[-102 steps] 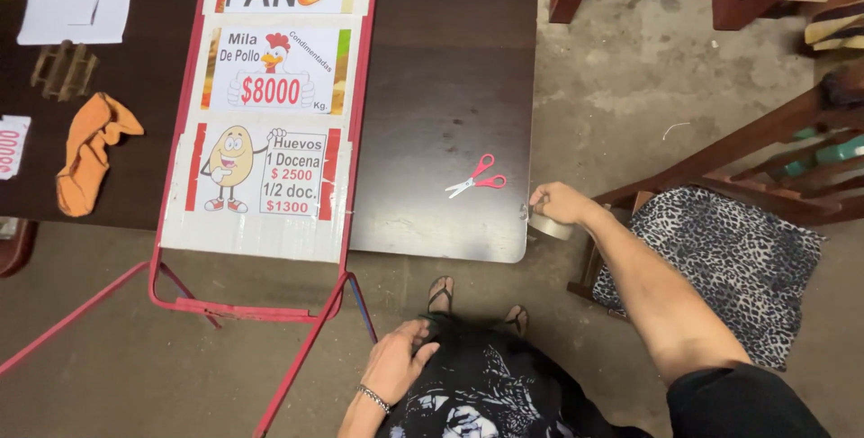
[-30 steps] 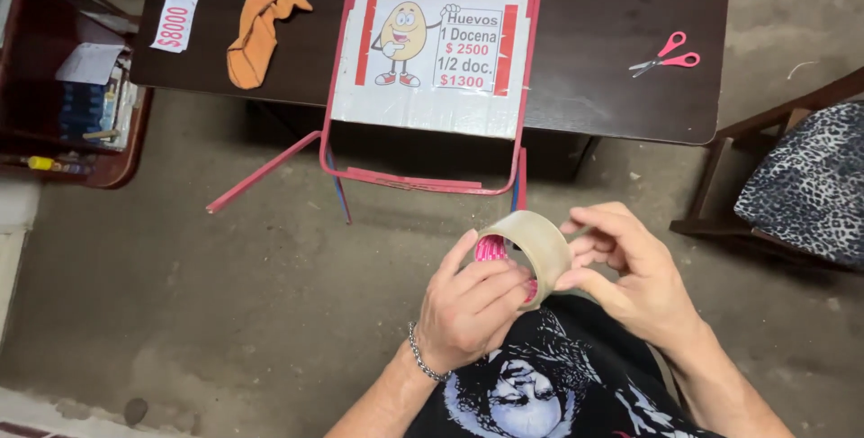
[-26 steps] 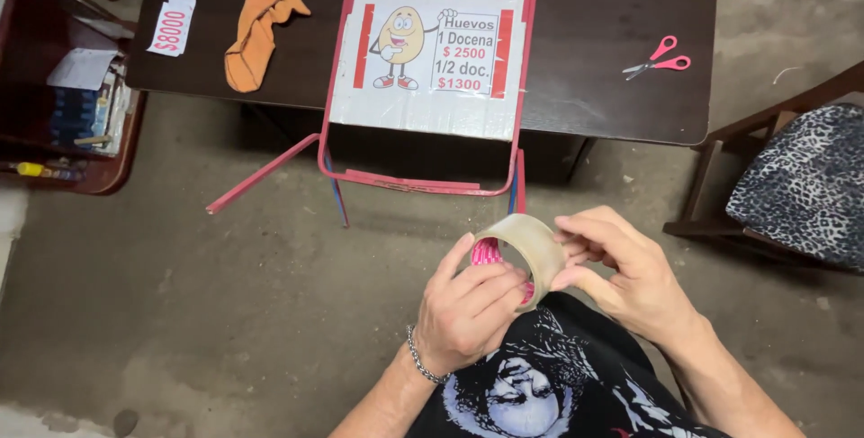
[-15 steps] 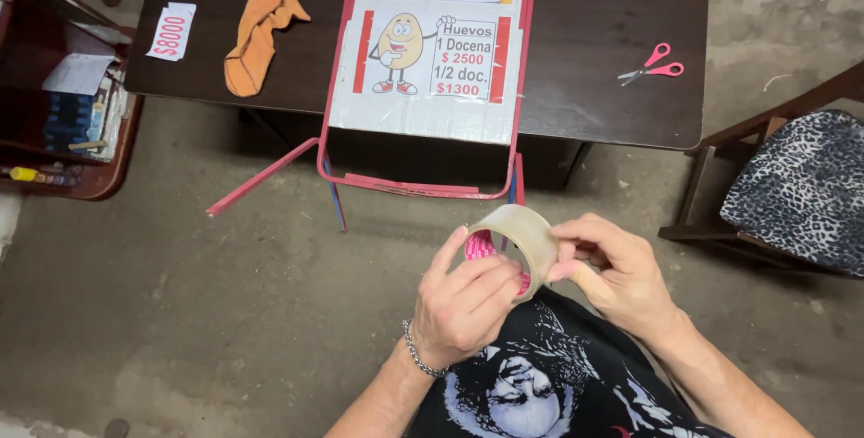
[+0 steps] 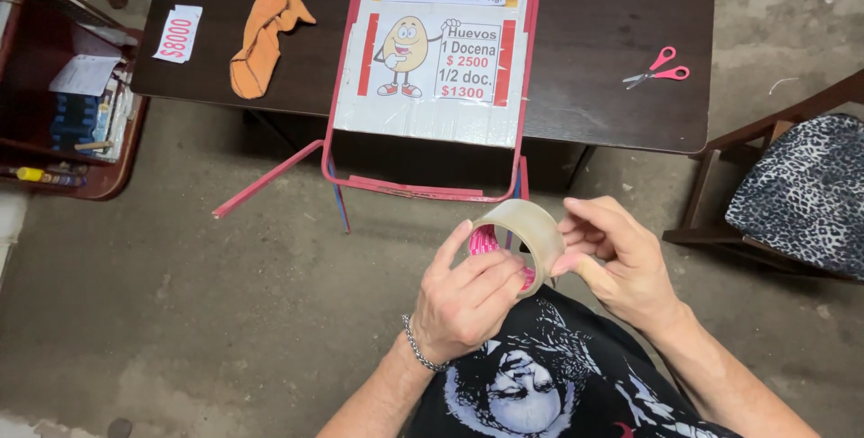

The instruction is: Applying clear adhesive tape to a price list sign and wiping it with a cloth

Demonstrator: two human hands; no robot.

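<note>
A roll of clear packing tape (image 5: 525,231) with a pink core sits between both my hands, in front of my chest. My left hand (image 5: 468,298) grips the roll from below, fingers hooked through the core. My right hand (image 5: 621,262) touches the roll's outer face with its fingertips, thumb pressed on the tape surface. A printed sign in a red metal frame (image 5: 438,69) lies across the dark wooden table (image 5: 594,33) ahead of me. Pink-handled scissors (image 5: 659,69) rest on the table's right part.
An orange cloth (image 5: 261,37) and a small white price card (image 5: 177,34) lie on the table's left. A leopard-print chair (image 5: 801,195) stands at right. A low shelf with papers (image 5: 72,105) is at left. Bare concrete floor lies below.
My right hand fetched the tape roll from the table edge and brought it to my chest. In the last second both hands have stayed on it, fingers shifting slightly over the tape's surface.
</note>
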